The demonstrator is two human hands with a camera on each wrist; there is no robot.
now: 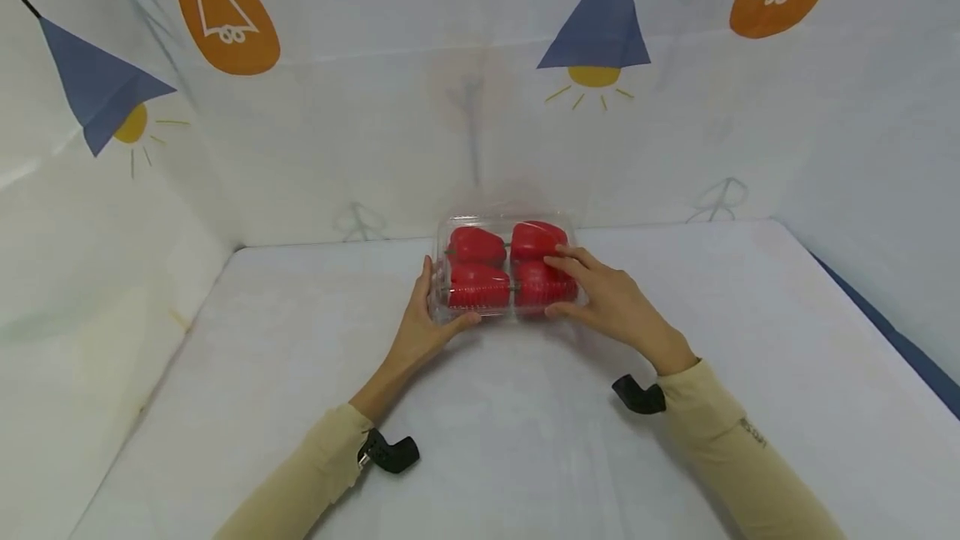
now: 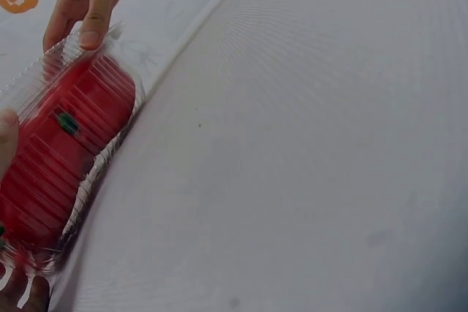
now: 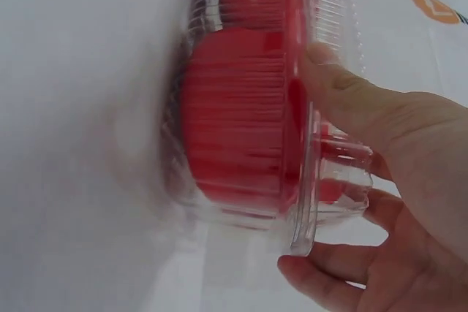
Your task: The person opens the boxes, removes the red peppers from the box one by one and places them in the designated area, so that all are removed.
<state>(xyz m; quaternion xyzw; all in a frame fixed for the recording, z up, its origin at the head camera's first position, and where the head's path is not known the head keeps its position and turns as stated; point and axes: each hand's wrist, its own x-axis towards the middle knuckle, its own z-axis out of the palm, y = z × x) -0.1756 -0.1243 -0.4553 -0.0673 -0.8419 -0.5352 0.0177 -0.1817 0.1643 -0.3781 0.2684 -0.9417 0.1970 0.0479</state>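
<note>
A clear plastic clamshell box (image 1: 512, 312) holding several red bell peppers (image 1: 477, 247) sits toward the back of the white table, its lid down over them. My left hand (image 1: 422, 325) grips the box's left end, thumb along the near edge and fingers at the side. On the other end my right hand (image 1: 613, 300) holds it, thumb at the near corner and fingers spread over the lid. The right wrist view shows that thumb (image 3: 344, 93) on the ribbed plastic and fingers by the rim. A green stem (image 2: 67, 123) shows through in the left wrist view.
White cloth covers the table (image 1: 510, 440). Behind it hangs a white curtain (image 1: 337, 132) printed with lamps and orange shapes, close to the box's far side. Black wrist mounts (image 1: 393, 452) stick out from both beige sleeves (image 1: 738, 452).
</note>
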